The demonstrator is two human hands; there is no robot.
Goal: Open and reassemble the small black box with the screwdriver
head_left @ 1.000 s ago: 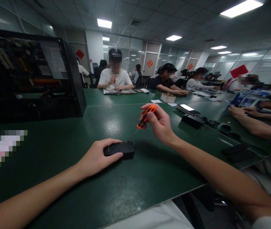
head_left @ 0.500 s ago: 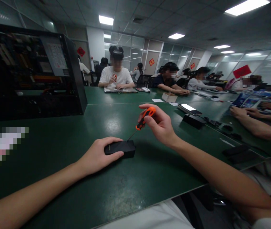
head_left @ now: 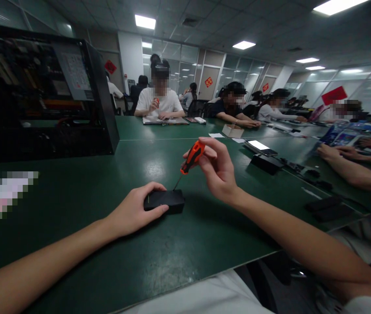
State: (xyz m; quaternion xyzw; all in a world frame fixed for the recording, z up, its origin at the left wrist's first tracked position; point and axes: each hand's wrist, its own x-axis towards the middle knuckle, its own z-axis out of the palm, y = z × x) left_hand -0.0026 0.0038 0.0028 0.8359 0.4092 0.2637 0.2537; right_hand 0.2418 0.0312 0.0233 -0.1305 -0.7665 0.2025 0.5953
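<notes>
Gripping the low, black, rectangular box point(head_left: 176, 203) from its left end, the left hand point(head_left: 136, 208) spreads its thumb along the near side and its fingers over the far side; the box lies flat on the smooth, dark green worktop point(head_left: 159, 261), in front of the person. The right hand point(head_left: 219, 174) is closed around the orange-and-black handle of a slim-shafted screwdriver point(head_left: 193, 158), pinched between thumb and fingers. The screwdriver leans, handle up and to the right, and its thin metal shaft runs down to the far edge of the box's top; the tip is too small to tell just what it meets there. To the left stands a large, open-sided black computer case point(head_left: 102, 109) with parts and cables inside. Beyond the right hand lie a small, pale open-topped carton point(head_left: 233, 131), a phone with a lit white screen point(head_left: 260, 147) and, just beside it, a black block-shaped box point(head_left: 265, 163). Across the worktop sits a person in a white short-sleeved top point(head_left: 174, 101), holding an orange-ended tool upright. At far right, a co-worker's bare forearm point(head_left: 355, 168) reaches toward a blue printed package point(head_left: 338, 136).
</notes>
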